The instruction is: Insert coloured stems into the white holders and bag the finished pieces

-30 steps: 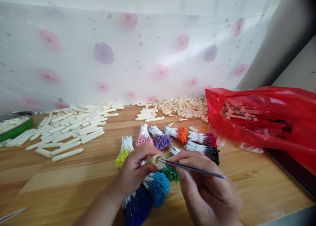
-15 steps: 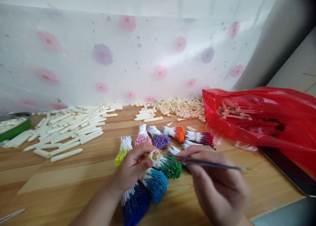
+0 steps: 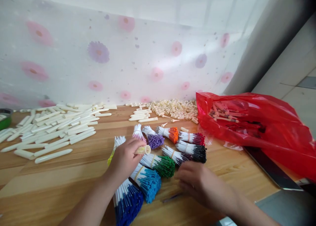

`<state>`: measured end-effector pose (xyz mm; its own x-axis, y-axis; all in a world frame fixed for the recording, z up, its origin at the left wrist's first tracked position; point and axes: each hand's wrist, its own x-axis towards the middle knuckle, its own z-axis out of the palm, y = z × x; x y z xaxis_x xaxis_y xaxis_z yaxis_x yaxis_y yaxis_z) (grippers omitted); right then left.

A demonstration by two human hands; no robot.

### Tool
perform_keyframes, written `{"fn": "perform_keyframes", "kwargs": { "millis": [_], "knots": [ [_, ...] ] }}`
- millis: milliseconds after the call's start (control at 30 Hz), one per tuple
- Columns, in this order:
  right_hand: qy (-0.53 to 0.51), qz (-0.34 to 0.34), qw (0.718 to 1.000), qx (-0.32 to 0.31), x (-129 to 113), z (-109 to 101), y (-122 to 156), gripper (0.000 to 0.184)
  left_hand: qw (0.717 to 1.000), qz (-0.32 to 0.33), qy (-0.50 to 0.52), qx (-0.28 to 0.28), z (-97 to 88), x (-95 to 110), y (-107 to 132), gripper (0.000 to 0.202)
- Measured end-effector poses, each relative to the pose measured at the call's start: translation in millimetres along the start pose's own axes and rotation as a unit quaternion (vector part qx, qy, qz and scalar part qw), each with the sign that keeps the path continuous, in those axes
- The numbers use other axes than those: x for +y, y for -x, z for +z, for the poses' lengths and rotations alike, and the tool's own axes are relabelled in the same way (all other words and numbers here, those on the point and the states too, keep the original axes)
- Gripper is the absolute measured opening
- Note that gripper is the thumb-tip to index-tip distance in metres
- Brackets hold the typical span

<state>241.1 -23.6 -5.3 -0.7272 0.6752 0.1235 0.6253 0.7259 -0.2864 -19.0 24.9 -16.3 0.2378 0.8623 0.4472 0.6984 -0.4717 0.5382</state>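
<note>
My left hand (image 3: 124,160) is closed round a small cream tube (image 3: 144,149), its open end pointing right. It hovers over a fan of bundled white sticks with coloured tips: yellow (image 3: 111,157), pink (image 3: 137,134), purple (image 3: 155,140), orange (image 3: 172,134), dark red (image 3: 195,138), black (image 3: 197,152), green (image 3: 163,165), light blue (image 3: 148,183) and dark blue (image 3: 127,203). My right hand (image 3: 197,183) is low over the wooden table (image 3: 61,183), right of the light blue bundle, fingers curled. The thin metal tweezers (image 3: 171,197) stick out from under it, almost flat on the wood.
A heap of long white tubes (image 3: 54,130) lies at the left and a pile of small cream parts (image 3: 172,108) at the back. A red plastic bag (image 3: 259,127) with more sticks sits at the right, a dark flat slab (image 3: 269,168) under it. A green tray (image 3: 5,119) shows at the far left.
My right hand has pulled the tweezers away from the tube's mouth and dropped down to the table. My left hand still holds the tube. The view has shifted right.
</note>
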Motion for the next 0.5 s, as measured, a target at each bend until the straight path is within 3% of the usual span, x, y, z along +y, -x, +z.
{"fn": "perform_keyframes", "kwargs": {
  "millis": [100,133,267,367,500],
  "knots": [
    [0.015,0.075,0.995,0.061,13.8,-20.2,-47.2,0.026,0.993,0.064,-0.081,-0.051,6.4,-0.9,1.0,0.037],
    [0.047,0.116,0.991,0.052,19.6,-22.4,-66.1,0.026,0.990,0.073,-0.105,-0.061,8.5,-0.8,1.1,0.041],
    [0.085,0.157,0.984,0.018,38.5,-12.1,-126.6,0.022,0.975,0.066,-0.189,-0.095,14.9,0.1,-0.4,0.048],
    [0.113,0.174,0.978,-0.013,40.0,-3.5,-142.5,0.017,0.966,0.057,-0.220,-0.122,18.2,1.9,-3.3,0.051],
    [0.145,0.177,0.973,-0.029,33.0,-2.9,-143.3,0.018,0.961,0.050,-0.226,-0.148,22.1,5.7,-8.1,0.053]
  ]
}}
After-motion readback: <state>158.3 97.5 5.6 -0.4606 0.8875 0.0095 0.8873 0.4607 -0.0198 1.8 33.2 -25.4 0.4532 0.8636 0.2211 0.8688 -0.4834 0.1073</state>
